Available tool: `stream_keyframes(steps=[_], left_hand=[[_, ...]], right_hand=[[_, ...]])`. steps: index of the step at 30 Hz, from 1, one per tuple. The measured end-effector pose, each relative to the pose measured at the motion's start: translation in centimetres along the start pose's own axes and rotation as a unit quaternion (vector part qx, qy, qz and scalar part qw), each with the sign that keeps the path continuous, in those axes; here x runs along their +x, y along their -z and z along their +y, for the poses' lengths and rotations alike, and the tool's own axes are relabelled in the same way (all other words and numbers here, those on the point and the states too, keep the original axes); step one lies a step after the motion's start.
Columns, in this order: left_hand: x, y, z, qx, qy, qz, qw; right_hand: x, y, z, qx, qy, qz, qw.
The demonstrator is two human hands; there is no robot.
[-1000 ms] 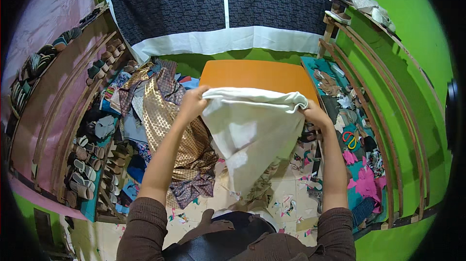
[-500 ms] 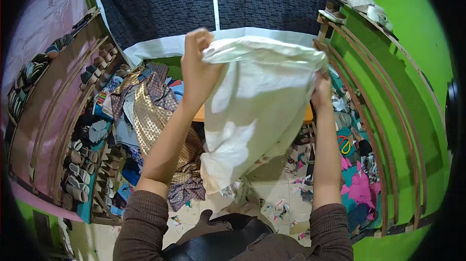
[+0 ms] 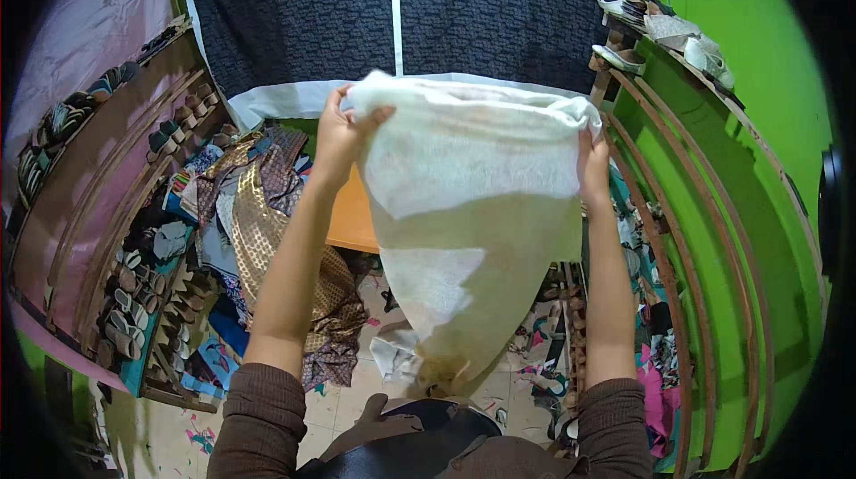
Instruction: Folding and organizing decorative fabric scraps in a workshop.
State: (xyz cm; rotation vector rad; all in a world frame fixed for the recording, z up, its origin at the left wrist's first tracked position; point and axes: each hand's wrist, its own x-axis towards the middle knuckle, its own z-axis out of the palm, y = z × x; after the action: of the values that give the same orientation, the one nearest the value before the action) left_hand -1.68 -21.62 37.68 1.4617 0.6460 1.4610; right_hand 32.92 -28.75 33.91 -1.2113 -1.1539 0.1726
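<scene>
A large piece of white cloth (image 3: pixel 473 185) hangs spread out between my raised hands, its top edge rolled or folded over into a thick band. My left hand (image 3: pixel 343 136) grips the upper left corner, thumb laid over the front. At the upper right corner, my right hand (image 3: pixel 593 158) is closed on the same cloth, its fingers partly behind the fabric. The lower part tapers down toward my lap, and a shadow falls across its middle. Behind the cloth, part of an orange tabletop (image 3: pixel 354 216) shows; the rest is hidden.
Patterned and gold fabric (image 3: pixel 259 229) is heaped at the left. Wooden racks with shoes (image 3: pixel 125 319) stand along the left side. At the right, a wooden rack (image 3: pixel 704 238) carries white shoes (image 3: pixel 704 60) on top. Fabric scraps (image 3: pixel 201 433) litter the tiled floor.
My left hand has moved down and left, pulling the cloth's top edge wider and flatter. The cloth now hangs straighter, with fewer folds, and uncovers more of the orange tabletop.
</scene>
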Motion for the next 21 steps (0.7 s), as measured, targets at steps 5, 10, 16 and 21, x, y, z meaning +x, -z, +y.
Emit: stream_keyframes(steps=[5,10,16,21], left_hand=[[3.5,0.3,-3.2,-0.059,0.05,0.013,0.997],[6.5,0.3,-9.3,-0.007,-0.017,0.08,0.997],[13.9,-1.8,-15.5,0.004,-0.022,0.129,0.991],[25.9,-2.8,-19.2,0.036,-0.086,0.143,0.985]], right_hand=[[3.7,-1.9,1.2,-0.086,0.103,-0.003,0.991],[5.5,-4.7,5.4,-0.159,0.084,0.003,0.984],[10.4,-7.9,12.1,-0.175,0.072,0.016,0.982],[19.9,-12.4,15.2,-0.176,0.119,0.074,0.974]])
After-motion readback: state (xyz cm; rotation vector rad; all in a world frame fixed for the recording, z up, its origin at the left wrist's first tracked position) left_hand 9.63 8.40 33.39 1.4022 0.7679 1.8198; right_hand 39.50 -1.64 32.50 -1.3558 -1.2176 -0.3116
